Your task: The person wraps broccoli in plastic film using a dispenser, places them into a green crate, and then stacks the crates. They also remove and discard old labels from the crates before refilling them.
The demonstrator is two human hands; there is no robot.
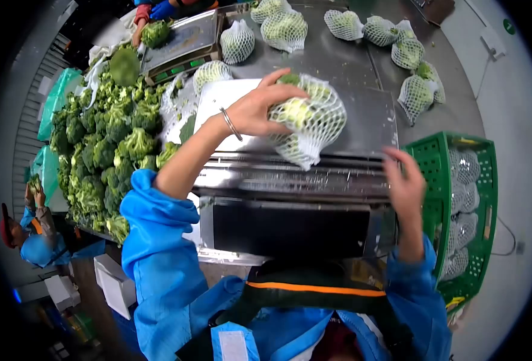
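- A netted broccoli [311, 120] is held in the left hand [255, 113], the grip clamped on it, just above a steel machine [362, 120].
- The right hand [405, 183] is seen at the machine's right edge, beside a green crate [434, 156], its grip apart.
- Loose broccoli [106, 138] is heaped at left; netted heads [284, 27] are scattered on the counter [338, 54].

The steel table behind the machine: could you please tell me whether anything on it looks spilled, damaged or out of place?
Only a small thing: at the far right of the steel table, one netted head seems to have green florets poking out of the top of its net. Otherwise nothing stands out.
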